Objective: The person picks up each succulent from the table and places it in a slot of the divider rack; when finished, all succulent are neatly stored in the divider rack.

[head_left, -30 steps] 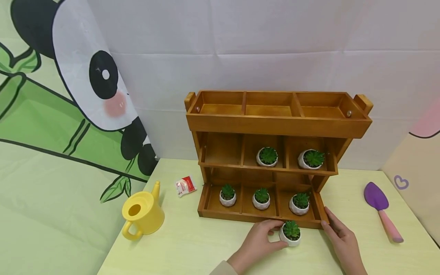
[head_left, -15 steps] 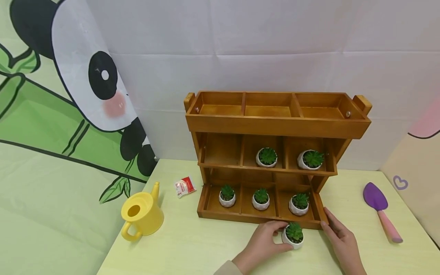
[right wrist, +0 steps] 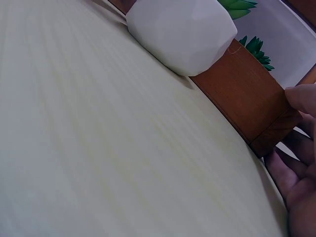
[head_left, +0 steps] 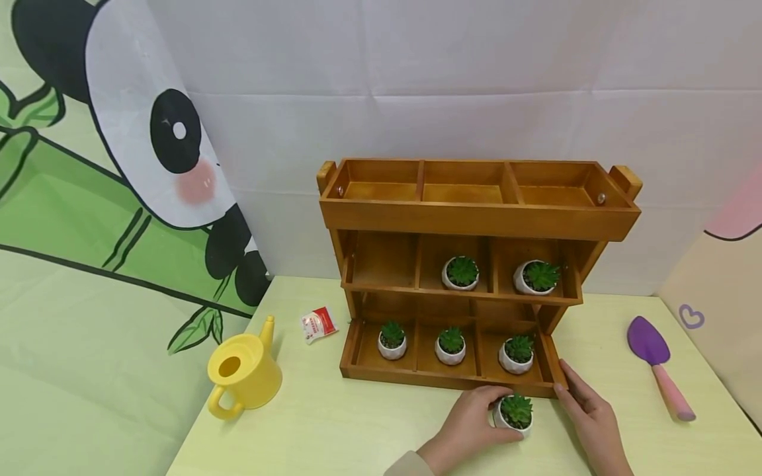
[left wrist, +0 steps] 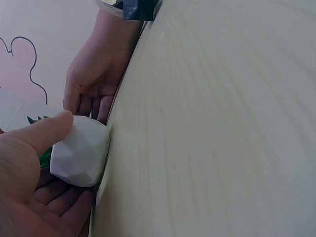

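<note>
My left hand (head_left: 470, 423) pinches a small white faceted pot with a green succulent (head_left: 516, 411) between thumb and fingers. This pot is upright on the pale table, just in front of the wooden tiered shelf (head_left: 476, 222). In the left wrist view the thumb lies against the white pot (left wrist: 81, 153). With thumb and fingers, my right hand (head_left: 595, 420) holds the front right corner of the bottom tier (right wrist: 244, 91). Other potted succulents stand in the shelf: one in each bottom compartment, plus one in the middle (head_left: 461, 273) and one in the right compartment (head_left: 536, 276) above.
On the left of the table stands a yellow watering can (head_left: 247, 370), with a small red and white packet (head_left: 319, 324) near it. A purple trowel with a pink handle (head_left: 659, 367) lies at the right. Printed cloth hangs behind and beside the table.
My left hand and its potted succulent have slid right and slightly nearer along the shelf's front, toward my right hand. The right hand stays at the shelf corner.
</note>
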### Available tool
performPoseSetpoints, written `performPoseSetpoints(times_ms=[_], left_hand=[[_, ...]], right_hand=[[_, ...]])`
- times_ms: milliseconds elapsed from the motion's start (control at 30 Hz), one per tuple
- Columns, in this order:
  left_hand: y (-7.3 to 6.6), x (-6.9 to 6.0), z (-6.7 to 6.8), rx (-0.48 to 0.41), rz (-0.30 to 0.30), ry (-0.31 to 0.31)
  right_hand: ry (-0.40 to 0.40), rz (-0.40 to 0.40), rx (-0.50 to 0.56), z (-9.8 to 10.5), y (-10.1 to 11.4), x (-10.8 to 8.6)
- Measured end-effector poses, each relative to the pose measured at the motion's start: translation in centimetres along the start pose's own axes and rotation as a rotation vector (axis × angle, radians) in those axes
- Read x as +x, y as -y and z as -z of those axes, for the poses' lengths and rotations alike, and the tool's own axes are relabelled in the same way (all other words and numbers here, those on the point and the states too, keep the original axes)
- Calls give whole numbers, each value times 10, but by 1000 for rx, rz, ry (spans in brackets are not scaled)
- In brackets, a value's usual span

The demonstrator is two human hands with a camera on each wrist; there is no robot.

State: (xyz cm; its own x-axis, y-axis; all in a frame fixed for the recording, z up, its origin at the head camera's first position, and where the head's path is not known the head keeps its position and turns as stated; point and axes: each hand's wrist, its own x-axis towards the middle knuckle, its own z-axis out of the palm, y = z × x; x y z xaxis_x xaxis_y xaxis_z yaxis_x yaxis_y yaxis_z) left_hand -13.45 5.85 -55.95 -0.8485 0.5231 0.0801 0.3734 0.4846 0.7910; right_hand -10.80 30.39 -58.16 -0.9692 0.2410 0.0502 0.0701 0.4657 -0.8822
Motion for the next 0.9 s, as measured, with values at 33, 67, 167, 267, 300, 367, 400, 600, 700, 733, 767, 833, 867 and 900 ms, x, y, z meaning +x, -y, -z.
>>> performPoseSetpoints(times_ms=[33,67,167,267,300,367,400,600,700,733,767,833,867,900], left_hand=[[0,0,-1,-5,2,0],[-1,0,-1,-8,4,-1],[-2,0,-2,-37,15,-8],[-1,0,-2,-72,17,-17],[-1,-1,-3,-87,18,-19],[0,-1,-3,-119,20,-21],[0,-1,-4,-130,20,-22],[3,-1,-5,-181,24,-23],[4,-1,-5,-197,27,-22],[4,-1,-5,-200,27,-21],[4,-1,-5,-202,23,-22],[5,-1,-5,-204,14,-27],[5,-1,-5,-208,9,-29],[6,-2,-6,-213,4,-32]], right_hand=[[0,0,1,0,0,0],[0,0,3,0,0,0],[5,-2,6,0,0,-1],[5,-10,5,0,1,-1],[5,-13,3,0,1,-1],[2,-13,2,0,0,0],[0,-12,1,0,0,0],[0,-10,0,0,0,0],[-2,-11,2,-1,0,0],[-2,-10,5,-1,0,0],[-3,-10,7,-1,0,0],[-4,-9,13,-1,0,0],[-4,-9,15,0,0,0],[-3,-9,16,0,0,0]])
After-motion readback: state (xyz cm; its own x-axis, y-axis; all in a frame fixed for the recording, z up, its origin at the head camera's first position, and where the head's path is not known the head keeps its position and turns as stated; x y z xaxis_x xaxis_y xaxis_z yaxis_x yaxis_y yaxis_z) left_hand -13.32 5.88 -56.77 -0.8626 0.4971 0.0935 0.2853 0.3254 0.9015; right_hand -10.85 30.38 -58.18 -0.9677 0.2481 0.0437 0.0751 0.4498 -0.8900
